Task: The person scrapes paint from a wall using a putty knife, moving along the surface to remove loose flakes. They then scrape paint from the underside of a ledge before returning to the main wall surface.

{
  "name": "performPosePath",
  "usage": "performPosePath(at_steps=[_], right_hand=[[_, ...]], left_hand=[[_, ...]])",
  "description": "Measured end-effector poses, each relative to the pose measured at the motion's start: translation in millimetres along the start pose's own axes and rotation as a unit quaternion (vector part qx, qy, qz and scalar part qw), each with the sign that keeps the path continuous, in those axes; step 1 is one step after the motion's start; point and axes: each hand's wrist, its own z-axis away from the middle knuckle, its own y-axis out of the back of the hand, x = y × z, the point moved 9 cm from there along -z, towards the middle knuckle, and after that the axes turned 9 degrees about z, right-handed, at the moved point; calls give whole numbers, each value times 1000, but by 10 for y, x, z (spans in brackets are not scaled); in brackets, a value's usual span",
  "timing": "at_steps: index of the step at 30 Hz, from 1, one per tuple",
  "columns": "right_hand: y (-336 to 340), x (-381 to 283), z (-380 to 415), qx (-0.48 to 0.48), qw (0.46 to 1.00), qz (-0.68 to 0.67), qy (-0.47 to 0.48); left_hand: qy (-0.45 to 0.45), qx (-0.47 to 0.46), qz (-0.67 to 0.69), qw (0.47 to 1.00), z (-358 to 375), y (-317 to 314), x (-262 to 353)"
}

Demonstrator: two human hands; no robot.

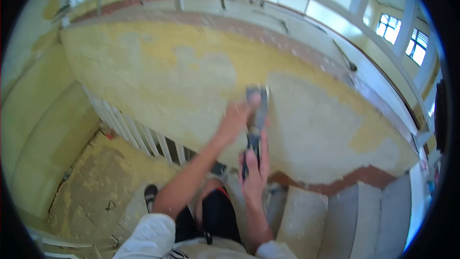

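Head view: both hands working a grey long-handled scraper tool (255, 122) against the patchy yellow plastered stair wall (158, 72).
Left hand (235, 120) is gripping near the head, right hand (254, 175) is clenching the handle; keeping the blade flat should help.

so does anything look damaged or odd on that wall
Yes. The yellow painted stairwell wall is patchy: its yellow coat is gone in large pale areas, most of all around the grey hand-held scraping tool that both hands, left and right, press against it. Flakes and dust litter the landing floor below.
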Motion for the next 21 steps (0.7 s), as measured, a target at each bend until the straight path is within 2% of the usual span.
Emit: performPosePath(at_steps=[1,2,4,6,8,9,13,15,18,21], right_hand=[[62,91,80,33,999,-17,13],[90,228,73,49,997,-48,29],[68,232,66,37,998,-52,21],[-54,50,59,35,996,-79,30],[-31,128,78,48,998,-36,-1],[-2,200,121,62,998,-10,-21],[11,284,87,56,998,-20,-2],[23,380,36,49,998,-9,-30],[-170,8,86,23,996,-76,42],[-78,274,41,45,995,-67,59]], left_hand=[[-45,-20,-99,994,-96,114,-283],[7,1,-78,997,-148,204,-556],[-54,2,-20,998,-9,47,-188],[-69,-50,9,996,-55,-63,34],[-78,-53,-53,994,-39,-88,118],[-75,-56,-80,992,-13,-86,91],[-77,-26,-37,996,28,-2,-157],[-66,-49,-55,995,-37,-39,58],[-48,-66,-55,995,-15,-37,47],[-56,-27,-78,995,21,14,-96]])
